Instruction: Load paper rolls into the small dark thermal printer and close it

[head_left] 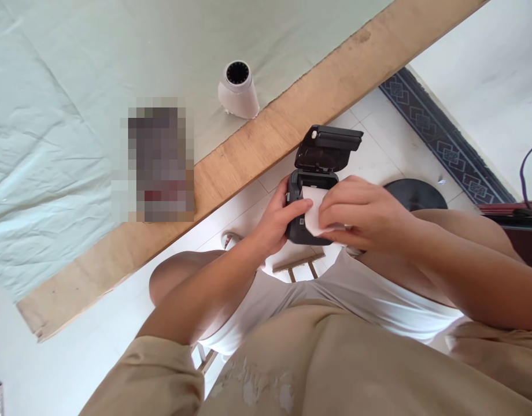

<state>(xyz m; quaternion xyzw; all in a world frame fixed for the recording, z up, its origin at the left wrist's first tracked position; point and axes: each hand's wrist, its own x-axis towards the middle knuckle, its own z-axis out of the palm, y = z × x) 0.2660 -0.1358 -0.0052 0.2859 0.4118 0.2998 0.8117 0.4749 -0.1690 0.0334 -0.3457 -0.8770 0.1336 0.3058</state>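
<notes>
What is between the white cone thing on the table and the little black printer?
In the head view, only bare wooden table edge lies between the white cone and the black printer.

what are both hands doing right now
Left hand: closed around the small black printer, lid open.
Right hand: pinching the white paper at the printer.

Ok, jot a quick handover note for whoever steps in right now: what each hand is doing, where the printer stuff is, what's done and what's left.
Left hand: grips the small black printer from its left side, held over the lap, off the table.
Right hand: pinches the white paper at the printer's open bay.
Lid: flipped up, open.
Done: lid open, paper at the bay.
Left: whether the paper is fully seated cannot be told; lid not yet closed.
Nearby: white cone-shaped device on the green-covered table.
</notes>
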